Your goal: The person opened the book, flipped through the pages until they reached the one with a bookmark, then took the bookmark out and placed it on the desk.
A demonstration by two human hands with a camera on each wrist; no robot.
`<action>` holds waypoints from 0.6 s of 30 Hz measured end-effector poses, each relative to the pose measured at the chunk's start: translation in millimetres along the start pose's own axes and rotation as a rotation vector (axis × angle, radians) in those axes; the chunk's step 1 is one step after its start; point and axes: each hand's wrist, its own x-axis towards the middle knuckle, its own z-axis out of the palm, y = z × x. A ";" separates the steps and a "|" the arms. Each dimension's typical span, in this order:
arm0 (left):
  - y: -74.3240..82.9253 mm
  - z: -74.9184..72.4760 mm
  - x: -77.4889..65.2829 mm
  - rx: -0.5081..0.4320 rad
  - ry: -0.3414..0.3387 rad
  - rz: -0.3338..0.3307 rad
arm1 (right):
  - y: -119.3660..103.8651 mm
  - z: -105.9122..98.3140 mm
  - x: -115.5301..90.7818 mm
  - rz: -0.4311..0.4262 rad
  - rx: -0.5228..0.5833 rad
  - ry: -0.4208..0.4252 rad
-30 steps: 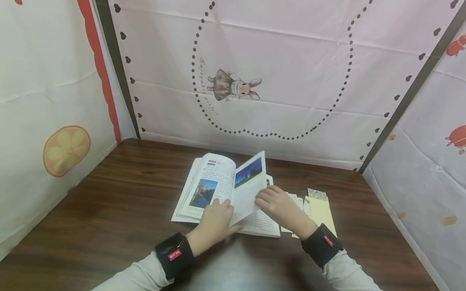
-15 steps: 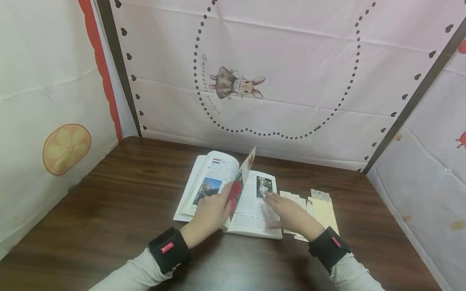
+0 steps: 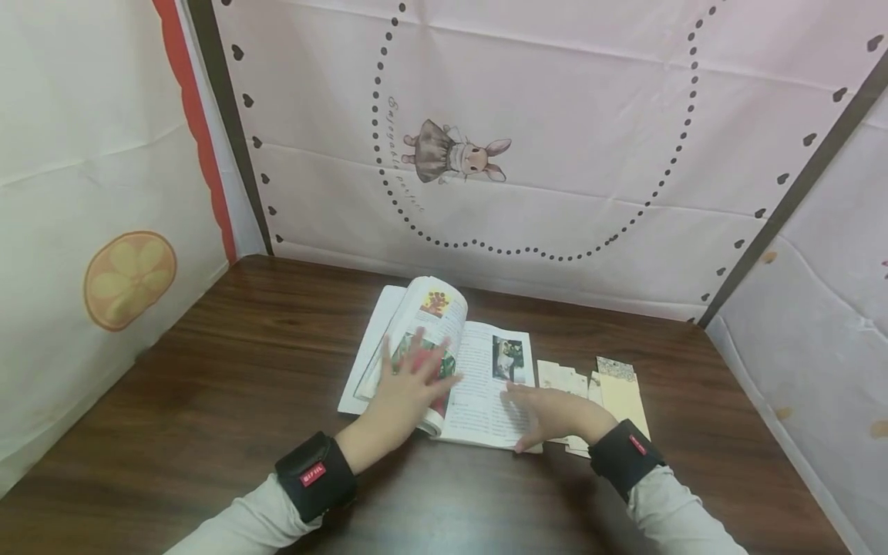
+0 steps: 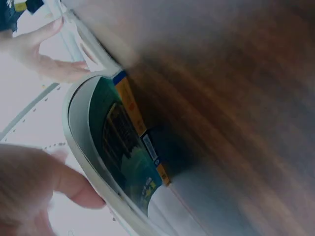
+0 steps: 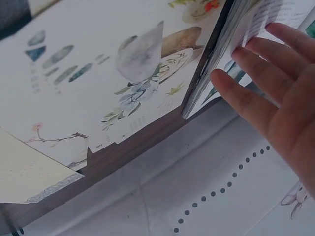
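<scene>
An open book (image 3: 479, 408) lies on the dark wooden table (image 3: 229, 416), its left pages curving up from the spine. My left hand (image 3: 405, 393) is spread over the left page, across a picture of red flowers. Over the lower right page is my right hand (image 3: 558, 412), fingers extended and thumb by the bottom corner. In the left wrist view, the book's cover (image 4: 123, 137) shows green and orange below the bent pages, with my left thumb (image 4: 81, 189) at their edge. The right wrist view has my fingers (image 5: 246, 98) at the book's outer edge, holding nothing.
Several pale cards with plant prints (image 5: 142, 64) lie right of the book, partly under my right wrist. Beside them is a yellow card with a patterned end (image 3: 624, 401). Printed cloth walls (image 3: 569, 154) enclose the table at the back and both sides.
The lifted page has gone over from right to left and now lies under my left hand, which has spread its fingers. My right hand released the page and moved down to the lower right page.
</scene>
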 end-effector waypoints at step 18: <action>8.5 0.5 5.0 -0.098 -0.061 -0.012 | -1.6 3.7 -5.9 -0.290 -0.237 0.260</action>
